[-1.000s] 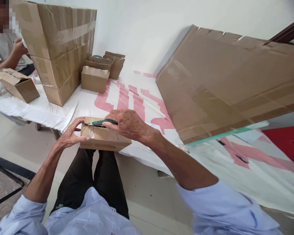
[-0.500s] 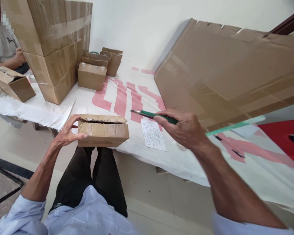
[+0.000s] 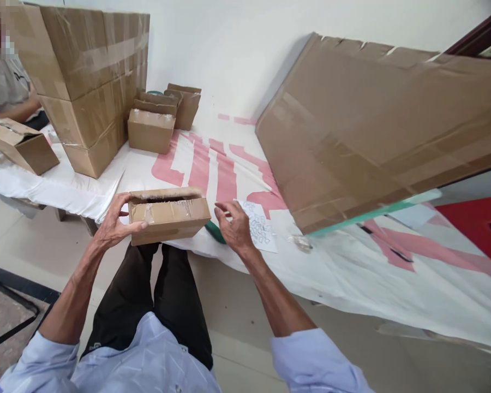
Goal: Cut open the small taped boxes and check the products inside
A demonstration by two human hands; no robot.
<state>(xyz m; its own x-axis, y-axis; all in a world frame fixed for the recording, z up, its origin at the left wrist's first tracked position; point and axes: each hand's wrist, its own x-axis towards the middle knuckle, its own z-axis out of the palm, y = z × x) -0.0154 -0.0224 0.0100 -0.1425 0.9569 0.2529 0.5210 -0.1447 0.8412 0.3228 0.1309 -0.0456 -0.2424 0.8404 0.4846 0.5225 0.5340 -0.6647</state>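
My left hand (image 3: 120,224) grips the left end of a small cardboard box (image 3: 172,218) at the table's front edge, thumb on the front and fingers behind. The box's top flaps are parted by a dark gap, with torn tape along their edges. My right hand (image 3: 235,224) is just off the box's right end, its fingers curved and apart, holding nothing. Below these fingers lies the green utility knife (image 3: 215,232) on the cloth, partly hidden by the box. Right behind the hand is a white paper sheet (image 3: 262,226) with small printed shapes.
Taped cartons (image 3: 94,71) are stacked at the back left, smaller boxes (image 3: 151,131) beside them. Another opened box (image 3: 22,144) stands near a seated person (image 3: 8,87). A large cardboard panel (image 3: 372,120) leans at the right. A dark pen-like tool (image 3: 401,255) lies by a red object (image 3: 478,224).
My right hand has moved left and down towards the box and let go of the utility knife, which now lies on the table. The box has tilted slightly in my left hand.
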